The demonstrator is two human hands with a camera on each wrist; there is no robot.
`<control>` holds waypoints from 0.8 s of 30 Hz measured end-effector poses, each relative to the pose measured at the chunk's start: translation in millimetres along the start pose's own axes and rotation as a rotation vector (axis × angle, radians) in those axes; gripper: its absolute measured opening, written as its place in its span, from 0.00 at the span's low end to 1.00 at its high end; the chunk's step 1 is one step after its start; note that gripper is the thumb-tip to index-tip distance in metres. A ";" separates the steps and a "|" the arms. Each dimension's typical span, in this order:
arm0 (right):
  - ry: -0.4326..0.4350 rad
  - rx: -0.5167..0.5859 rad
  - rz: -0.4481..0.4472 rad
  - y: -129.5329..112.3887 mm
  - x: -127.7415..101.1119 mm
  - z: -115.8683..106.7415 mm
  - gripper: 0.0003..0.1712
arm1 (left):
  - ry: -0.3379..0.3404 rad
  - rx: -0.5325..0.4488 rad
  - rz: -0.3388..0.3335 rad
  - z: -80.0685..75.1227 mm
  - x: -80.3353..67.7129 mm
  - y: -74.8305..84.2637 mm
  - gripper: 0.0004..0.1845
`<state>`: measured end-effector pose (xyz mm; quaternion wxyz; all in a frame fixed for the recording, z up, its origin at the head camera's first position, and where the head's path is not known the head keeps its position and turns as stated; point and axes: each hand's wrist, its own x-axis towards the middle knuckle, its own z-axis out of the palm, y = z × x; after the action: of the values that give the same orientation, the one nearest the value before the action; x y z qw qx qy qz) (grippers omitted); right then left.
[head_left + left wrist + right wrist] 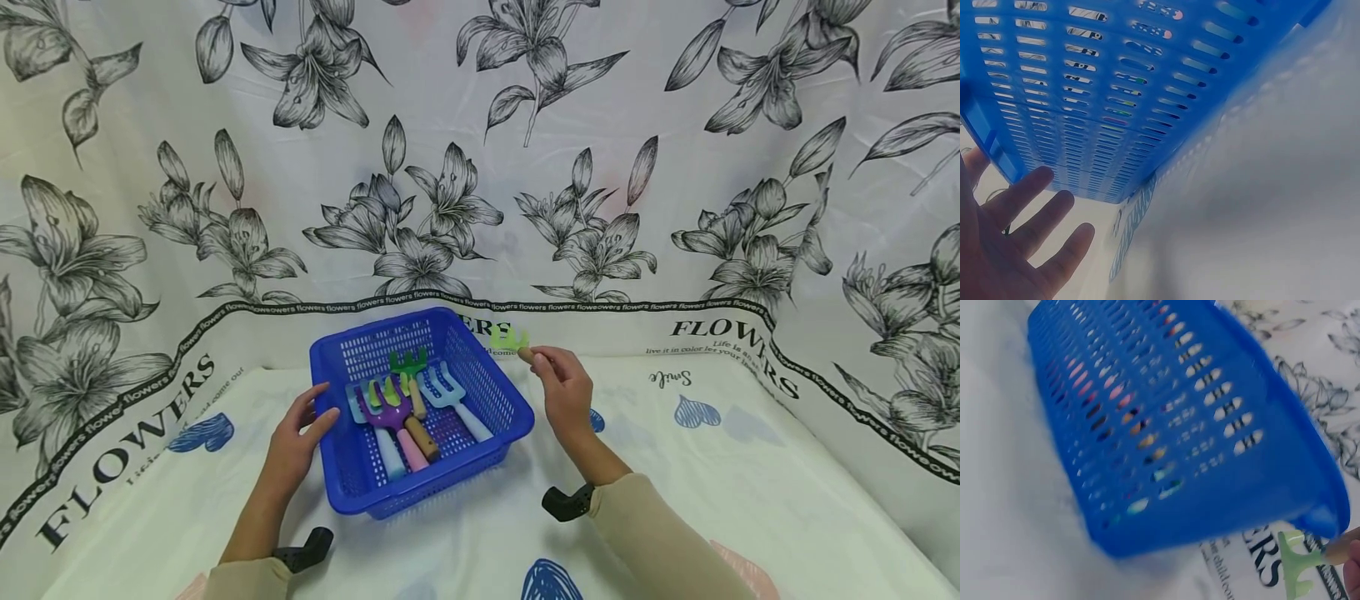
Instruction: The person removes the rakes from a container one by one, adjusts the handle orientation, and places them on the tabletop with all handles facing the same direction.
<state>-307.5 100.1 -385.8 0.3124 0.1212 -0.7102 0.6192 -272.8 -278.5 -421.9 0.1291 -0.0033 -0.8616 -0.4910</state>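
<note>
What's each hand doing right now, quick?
Left hand: open, at the side of the blue basket.
Right hand: closed, holding the light green rake.

From above and farther back, the head view faces forward and down at the basket [442, 477]. Both wrist views look closely at its outer sides (tilted), left's filling the upper left. Head and right wrist share the rake [510, 339], near centre and lower right.
</note>
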 end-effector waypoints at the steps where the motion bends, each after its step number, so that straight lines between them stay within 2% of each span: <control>1: 0.006 -0.009 0.004 4.4 -0.3 -1.4 0.13 | 0.001 -0.001 0.002 -0.2 0.1 0.0 0.39; 8: 0.004 -0.108 0.084 21.0 -5.9 -10.4 0.13 | -0.008 -0.011 0.003 -1.2 0.5 0.5 0.39; 17: -0.036 -0.307 0.194 44.6 -12.3 -20.7 0.11 | -0.014 -0.015 -0.005 -1.5 0.0 1.2 0.39; 24: -0.110 -0.397 0.203 52.8 -17.7 -26.0 0.13 | -0.014 -0.016 -0.001 -1.2 0.1 -0.3 0.39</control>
<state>-315.6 131.9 -437.7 0.2272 0.0190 -0.8425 0.4881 -272.8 -279.7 -421.6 0.1228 -0.0070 -0.8585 -0.4979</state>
